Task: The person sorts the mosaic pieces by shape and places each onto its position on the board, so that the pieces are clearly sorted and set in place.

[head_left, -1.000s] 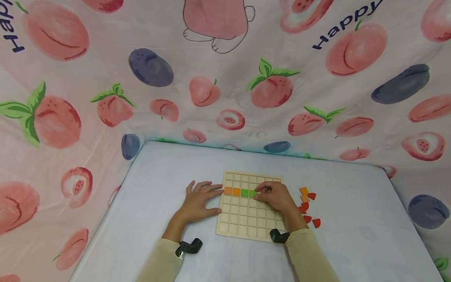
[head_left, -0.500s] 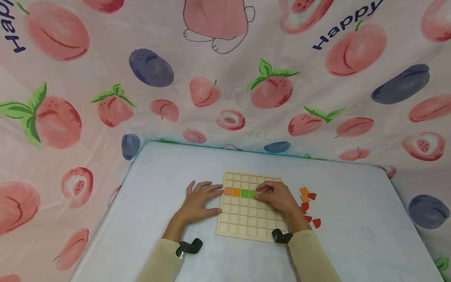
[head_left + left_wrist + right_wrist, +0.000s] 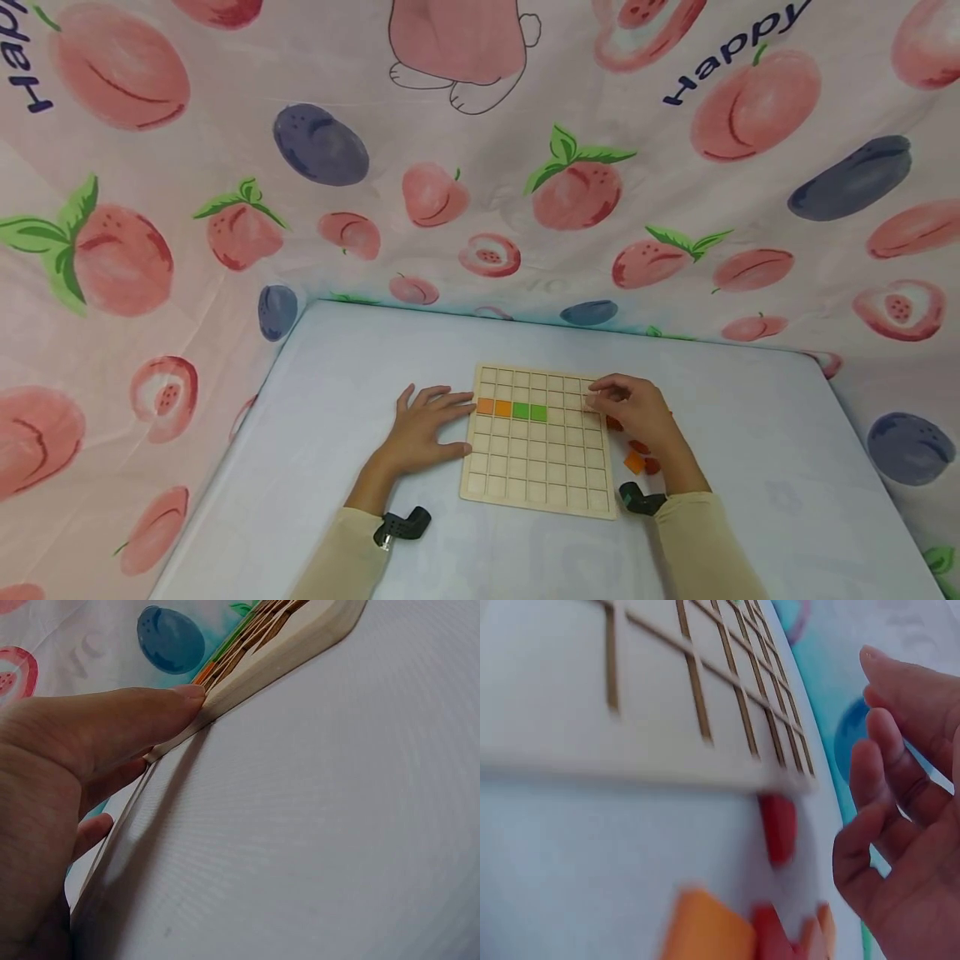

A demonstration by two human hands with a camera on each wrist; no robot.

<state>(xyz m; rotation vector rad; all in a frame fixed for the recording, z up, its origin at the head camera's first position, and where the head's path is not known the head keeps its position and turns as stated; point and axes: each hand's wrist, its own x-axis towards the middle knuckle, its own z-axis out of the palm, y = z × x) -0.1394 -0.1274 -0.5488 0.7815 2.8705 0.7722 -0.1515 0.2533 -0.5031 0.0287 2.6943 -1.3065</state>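
A wooden grid board (image 3: 537, 467) lies flat on the table. Side by side in one of its rows sit a light orange tile (image 3: 486, 407), an orange tile (image 3: 503, 408) and two green tiles (image 3: 529, 412). My left hand (image 3: 423, 433) rests at the board's left edge with spread fingers; in the left wrist view the thumb (image 3: 150, 720) touches that edge. Over the board's right edge hovers my right hand (image 3: 637, 412), its fingers loosely bent. In the right wrist view nothing shows between those fingers (image 3: 881, 739).
Right of the board lie loose pieces, partly hidden under the right hand: an orange square (image 3: 634, 462), a red piece (image 3: 652, 467) and others. One red piece (image 3: 778, 827) lies close beside the board's edge. A fruit-print curtain (image 3: 435, 196) rises behind the white table (image 3: 390, 350).
My right hand has let go of the second green tile and moved right, off the row to the board's right edge. The left hand has stayed in place.
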